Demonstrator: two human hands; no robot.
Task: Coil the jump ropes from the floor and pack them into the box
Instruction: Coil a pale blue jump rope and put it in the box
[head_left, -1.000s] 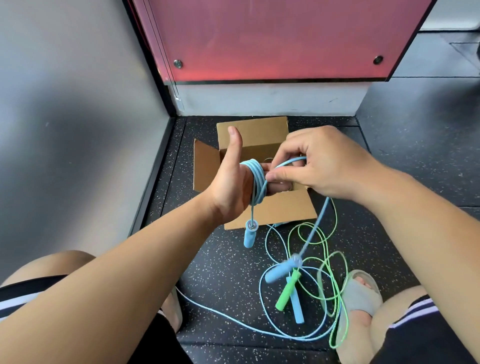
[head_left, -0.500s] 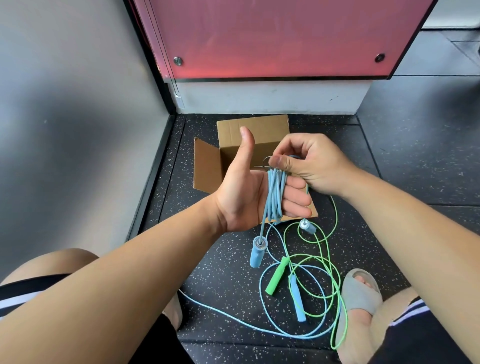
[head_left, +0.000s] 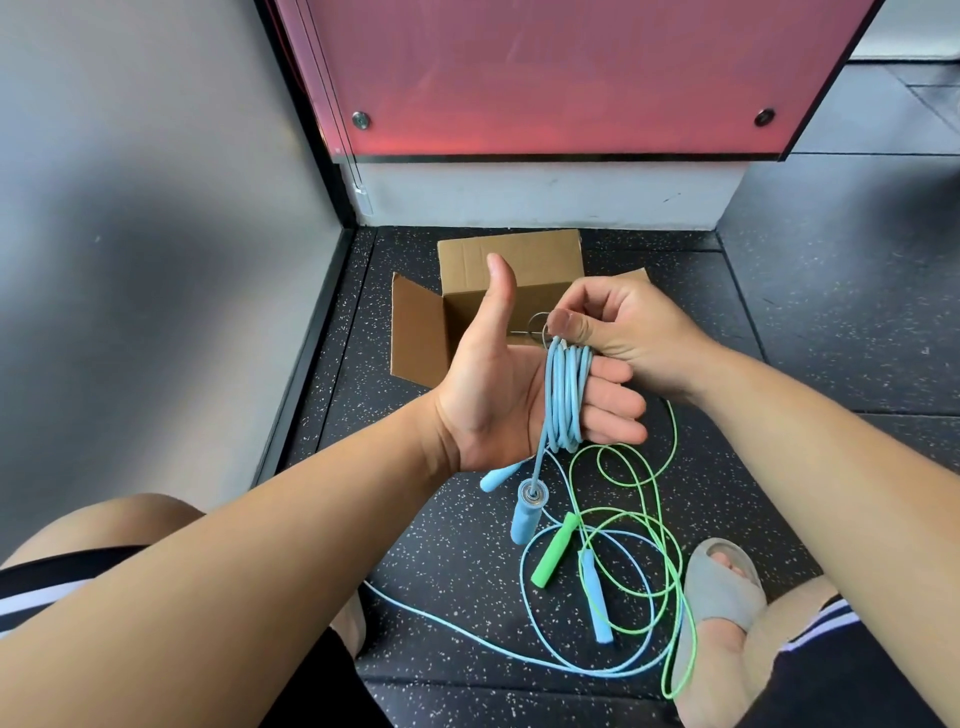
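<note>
A light blue jump rope (head_left: 566, 395) is wound in several loops round the fingers of my left hand (head_left: 493, 395), which is held palm up with the thumb raised. My right hand (head_left: 639, 338) pinches the top of that coil between thumb and fingers. Two blue handles hang below the left hand, one larger (head_left: 524, 512) and one behind it (head_left: 498, 475). The open cardboard box (head_left: 511, 260) stands on the floor just beyond both hands. A green jump rope (head_left: 660, 519) with its green handle (head_left: 555, 556) and a second blue rope (head_left: 467, 636) with a blue handle (head_left: 595, 597) lie tangled below.
The black speckled floor mat (head_left: 457, 519) is bounded by a grey wall (head_left: 156, 260) on the left and a red panel (head_left: 545, 78) behind the box. My foot in a grey sandal (head_left: 722, 587) rests beside the loose ropes. My knees fill the lower corners.
The last stretch of blue rope has been wound onto my left hand, and its second handle has come up off the floor. My right hand moved from wrapping to pinching the coil's top.
</note>
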